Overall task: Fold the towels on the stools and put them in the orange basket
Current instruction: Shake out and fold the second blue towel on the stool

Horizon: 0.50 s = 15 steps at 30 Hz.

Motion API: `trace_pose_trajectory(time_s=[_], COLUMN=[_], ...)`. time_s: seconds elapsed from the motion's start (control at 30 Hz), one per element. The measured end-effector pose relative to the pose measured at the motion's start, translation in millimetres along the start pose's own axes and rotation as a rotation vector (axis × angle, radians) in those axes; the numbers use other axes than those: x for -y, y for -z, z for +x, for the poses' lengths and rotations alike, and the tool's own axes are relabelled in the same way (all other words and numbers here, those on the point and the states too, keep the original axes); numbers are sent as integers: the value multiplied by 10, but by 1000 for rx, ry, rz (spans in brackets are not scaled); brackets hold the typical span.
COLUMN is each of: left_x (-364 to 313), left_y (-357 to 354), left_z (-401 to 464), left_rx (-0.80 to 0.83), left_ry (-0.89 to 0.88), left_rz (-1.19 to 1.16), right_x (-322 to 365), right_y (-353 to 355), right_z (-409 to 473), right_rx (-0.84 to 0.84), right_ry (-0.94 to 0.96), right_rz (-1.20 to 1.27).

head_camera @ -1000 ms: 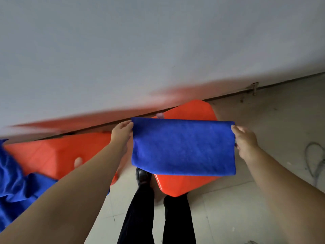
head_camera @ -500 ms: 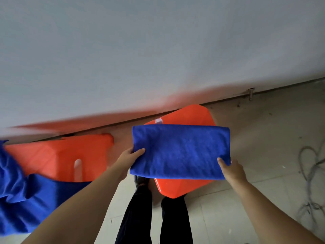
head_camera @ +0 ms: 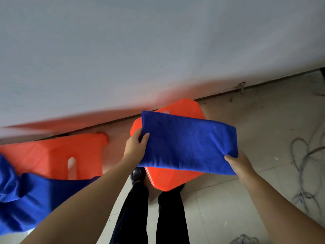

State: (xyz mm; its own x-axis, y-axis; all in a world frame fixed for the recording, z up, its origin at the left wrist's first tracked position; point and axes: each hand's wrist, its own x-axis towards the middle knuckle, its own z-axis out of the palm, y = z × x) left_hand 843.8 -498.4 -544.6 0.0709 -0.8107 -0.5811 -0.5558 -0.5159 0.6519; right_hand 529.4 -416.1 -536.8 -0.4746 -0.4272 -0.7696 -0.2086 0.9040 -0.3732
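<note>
A: Towels first: an unfolded blue heap [head_camera: 26, 196] is lying over the left stool [head_camera: 52, 154]; no orange basket is showing.

B: And the folded towel [head_camera: 188, 143]?

A: It's hanging above the right stool [head_camera: 168, 178], mid-fold, I'd judge. The left hand [head_camera: 135, 148] is pinching its left edge, the right hand [head_camera: 241, 164] its lower right corner.

B: Next?

A: Probably halving it again, edges matching.

Setting: a bare, unfurnished indoor room, exact use not determinable. A plain white wall [head_camera: 158, 50] was met by a pale tiled floor [head_camera: 228, 199], dusty along the join, where a metal doorstop [head_camera: 242, 88] was fixed. Loose grey cables [head_camera: 302, 155] were left on the tiles, and orange plastic stools [head_camera: 52, 155] were set by the wall.
</note>
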Motion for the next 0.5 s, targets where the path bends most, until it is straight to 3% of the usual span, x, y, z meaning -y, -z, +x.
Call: trace_pose_trajectory(time_s=[0.1,0.27,0.37,0.5], left_x=[38,185,289,425], left_y=[-133,-92,-18,38], left_z=[24,-15,-60,-101], left_rx=[22,86,163,213], left_ry=[108,256,250,294], left_rz=[42,143,228,155], right_x=[-133,-47,193,577], right_y=[89,77,7,-199], right_z=[63,84,-66,-326], right_rx=[50,167,153,-7], right_ry=[-106,-242,-146,183], right_rz=[60,455,581,537])
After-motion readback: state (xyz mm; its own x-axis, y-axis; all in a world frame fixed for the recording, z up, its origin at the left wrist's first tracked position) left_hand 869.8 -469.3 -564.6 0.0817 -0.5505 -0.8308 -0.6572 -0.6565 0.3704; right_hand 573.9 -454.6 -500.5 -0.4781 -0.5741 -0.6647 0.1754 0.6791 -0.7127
